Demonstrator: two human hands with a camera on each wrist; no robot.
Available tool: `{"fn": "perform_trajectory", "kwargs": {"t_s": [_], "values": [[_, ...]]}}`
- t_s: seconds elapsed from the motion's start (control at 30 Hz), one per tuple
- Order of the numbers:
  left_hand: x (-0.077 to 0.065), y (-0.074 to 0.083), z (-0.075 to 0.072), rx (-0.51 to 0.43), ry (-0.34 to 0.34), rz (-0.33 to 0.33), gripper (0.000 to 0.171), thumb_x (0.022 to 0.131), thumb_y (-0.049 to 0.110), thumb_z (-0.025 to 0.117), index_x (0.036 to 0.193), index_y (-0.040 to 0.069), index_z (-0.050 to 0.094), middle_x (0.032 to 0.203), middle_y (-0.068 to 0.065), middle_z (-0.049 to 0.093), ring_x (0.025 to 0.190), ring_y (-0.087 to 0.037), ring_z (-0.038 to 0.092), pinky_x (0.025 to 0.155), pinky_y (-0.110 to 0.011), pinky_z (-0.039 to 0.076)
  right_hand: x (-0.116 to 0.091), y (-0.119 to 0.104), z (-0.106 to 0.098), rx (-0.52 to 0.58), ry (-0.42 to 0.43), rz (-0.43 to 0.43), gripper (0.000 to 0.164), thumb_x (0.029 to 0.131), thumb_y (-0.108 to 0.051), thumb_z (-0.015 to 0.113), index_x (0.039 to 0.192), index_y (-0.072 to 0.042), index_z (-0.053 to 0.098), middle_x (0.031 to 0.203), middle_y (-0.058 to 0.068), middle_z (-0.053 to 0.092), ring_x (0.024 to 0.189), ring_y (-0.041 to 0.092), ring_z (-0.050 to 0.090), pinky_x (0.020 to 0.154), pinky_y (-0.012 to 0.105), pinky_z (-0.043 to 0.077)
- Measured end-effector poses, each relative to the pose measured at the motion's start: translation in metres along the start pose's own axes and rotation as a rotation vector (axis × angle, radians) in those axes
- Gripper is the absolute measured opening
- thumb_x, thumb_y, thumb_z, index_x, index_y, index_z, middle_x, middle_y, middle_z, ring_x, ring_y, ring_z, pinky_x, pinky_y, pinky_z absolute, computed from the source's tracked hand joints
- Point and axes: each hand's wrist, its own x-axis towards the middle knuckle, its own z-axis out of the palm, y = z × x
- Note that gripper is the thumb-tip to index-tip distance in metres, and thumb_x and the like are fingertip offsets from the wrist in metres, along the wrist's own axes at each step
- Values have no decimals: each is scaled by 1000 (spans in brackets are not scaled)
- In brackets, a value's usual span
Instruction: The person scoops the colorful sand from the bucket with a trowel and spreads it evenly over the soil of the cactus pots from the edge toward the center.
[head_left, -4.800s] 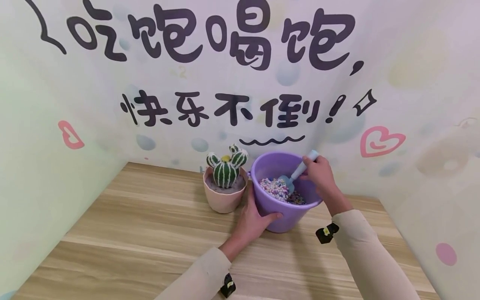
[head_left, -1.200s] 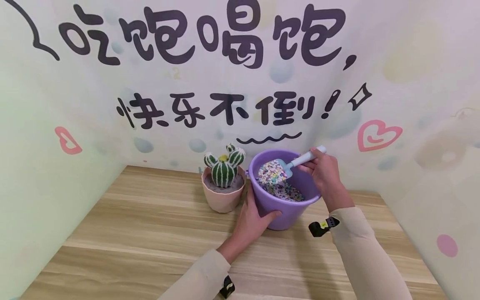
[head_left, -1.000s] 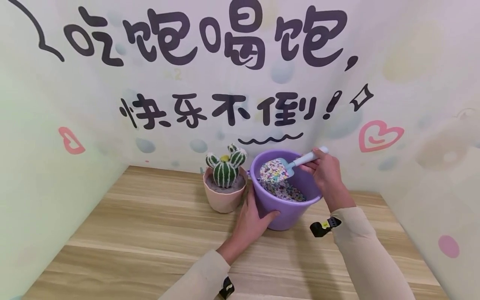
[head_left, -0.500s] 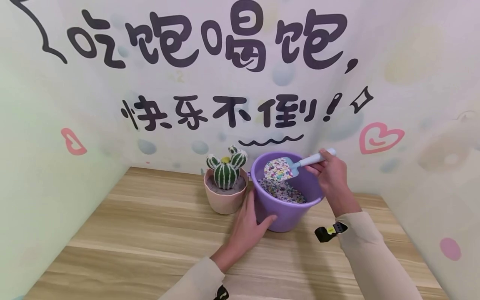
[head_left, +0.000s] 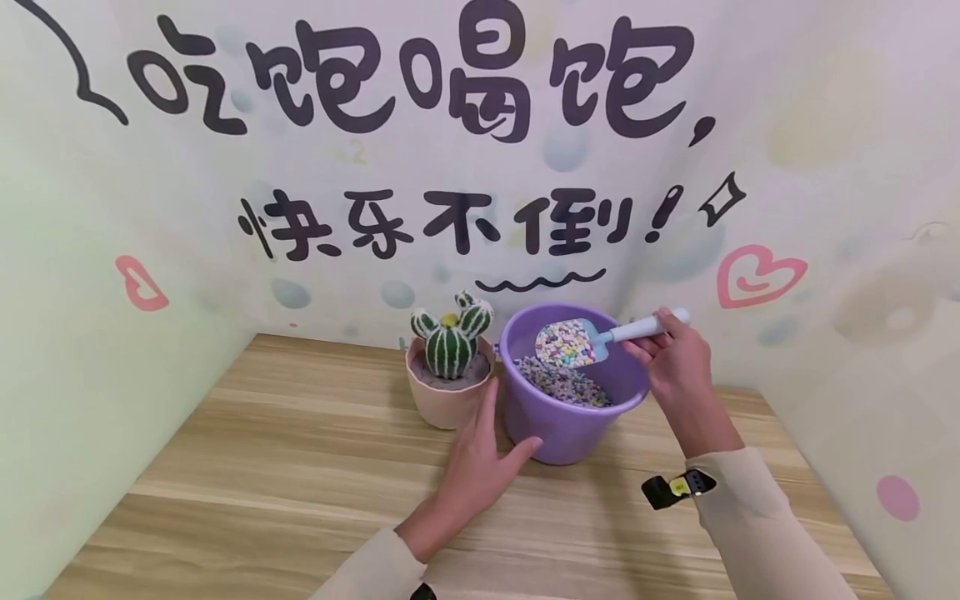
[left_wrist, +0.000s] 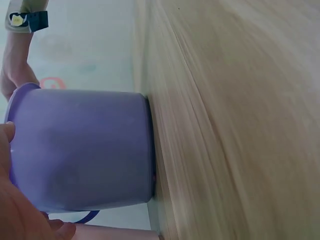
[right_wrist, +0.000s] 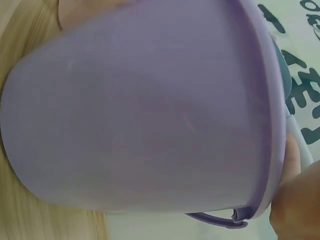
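Note:
My right hand (head_left: 682,367) grips the pale handle of a small blue toy shovel (head_left: 637,328), its blade heaped with colourful pellets (head_left: 566,343). The loaded blade is held over the mouth of a purple bucket (head_left: 562,432), above more small multicoloured pellets (head_left: 566,385) inside. In the right wrist view the bucket wall (right_wrist: 140,110) covers most of the frame. My left hand (head_left: 472,471) lies at the bucket's near left side, fingers extended, thumb pointing toward the wall. Its fingertips reach into the narrow space between the bucket and a pink flowerpot (head_left: 442,404).
A green striped cactus (head_left: 448,348) with white fuzzy ridges stands in the pot, left of the bucket. Wood-grain table (head_left: 262,467) runs beneath everything. Behind rises a white wall (head_left: 375,158) with large black characters, and side walls flank the table. The bucket's handle (right_wrist: 217,220) hangs low.
The shovel has come up out of the pellets carrying a heap, then shifted rightward with my right hand. My left hand has loosened from the bucket and drawn back toward the lower left.

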Motion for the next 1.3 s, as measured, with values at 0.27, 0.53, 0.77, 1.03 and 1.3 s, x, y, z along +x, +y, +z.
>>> {"fn": "perform_trajectory", "kwargs": {"t_s": [0.27, 0.53, 0.77, 1.03, 1.3], "values": [[-4, -5, -11, 24, 15, 18, 95, 86, 49, 69, 157, 18, 14, 158, -12, 28, 142, -31, 32, 112, -52, 33, -15, 4, -4, 22, -32, 9, 32, 98, -21, 58, 123, -13, 40, 92, 14, 65, 89, 29, 71, 76, 44, 56], [-7, -9, -17, 75, 85, 120, 89, 87, 48, 69, 156, 15, 22, 156, -10, 34, 138, -32, 38, 109, -53, 36, -27, 10, -9, 42, -26, 29, 36, 96, -21, 61, 123, -14, 39, 102, 14, 59, 90, 29, 69, 84, 46, 51], [-8, -18, -23, 115, 170, 249, 85, 84, 37, 75, 151, 6, 33, 151, -13, 42, 134, -29, 44, 108, -48, 39, -38, 17, -14, 87, -57, 49, 39, 96, -20, 61, 126, -16, 37, 107, 13, 54, 95, 29, 69, 81, 43, 56], [-4, -34, -32, 151, 318, 292, 78, 82, 30, 77, 145, 3, 40, 145, -13, 47, 132, -32, 45, 108, -47, 39, -51, 23, -18, 187, -55, 66, 34, 96, -17, 62, 120, -12, 39, 103, 14, 59, 96, 31, 69, 86, 46, 53], [5, -48, -41, 152, 410, 293, 78, 79, 28, 79, 144, 2, 42, 144, -22, 46, 134, -39, 41, 108, -55, 35, -60, 28, -18, 212, -35, 74, 35, 96, -18, 62, 122, -12, 39, 103, 14, 61, 95, 30, 70, 86, 45, 54]]}}
